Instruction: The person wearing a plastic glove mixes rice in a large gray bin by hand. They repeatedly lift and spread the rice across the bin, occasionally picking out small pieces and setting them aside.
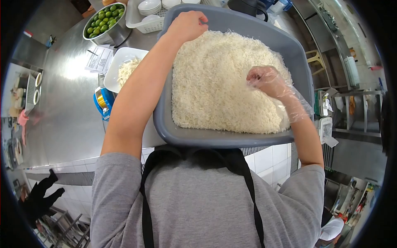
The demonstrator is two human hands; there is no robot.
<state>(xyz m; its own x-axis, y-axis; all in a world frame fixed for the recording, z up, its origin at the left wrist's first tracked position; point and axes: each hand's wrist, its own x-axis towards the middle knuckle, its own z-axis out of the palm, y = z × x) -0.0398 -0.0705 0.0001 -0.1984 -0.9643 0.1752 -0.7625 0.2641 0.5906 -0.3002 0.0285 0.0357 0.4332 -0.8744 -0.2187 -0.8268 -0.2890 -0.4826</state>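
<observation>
A large grey tub [235,142] holds a broad heap of white, shredded or grain-like food [223,82]. At the tub's far left rim is my left hand [189,25], bare, with its fingers curled over the edge. My right hand [266,80], in a clear plastic glove, is over the right part of the heap with its fingers curled together. Whether anything lies between those fingers is too small to tell.
Left of the tub are a white tray [111,78] of pale shreds, a blue tape dispenser [103,103], papers [99,60] and a pot [118,37] of green limes. White dishes [149,5] fill a basket behind. Another person [41,190] is at the lower left.
</observation>
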